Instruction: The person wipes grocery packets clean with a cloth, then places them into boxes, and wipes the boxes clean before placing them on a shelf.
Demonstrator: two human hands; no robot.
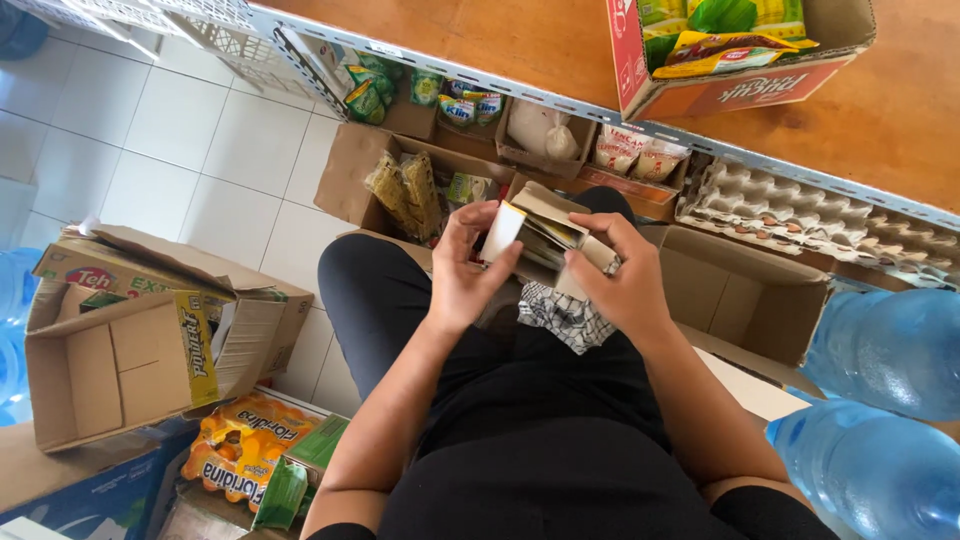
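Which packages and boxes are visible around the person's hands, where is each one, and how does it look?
Small open carton: between left hand and right hand, brown, holding flat white and yellow packets.
Red carton: on the wooden shelf, upper right, with yellow and green bags inside.
Open brown boxes: on the floor, left.
Orange drink pack: lower left.
Egg tray: grey, under the shelf, right.
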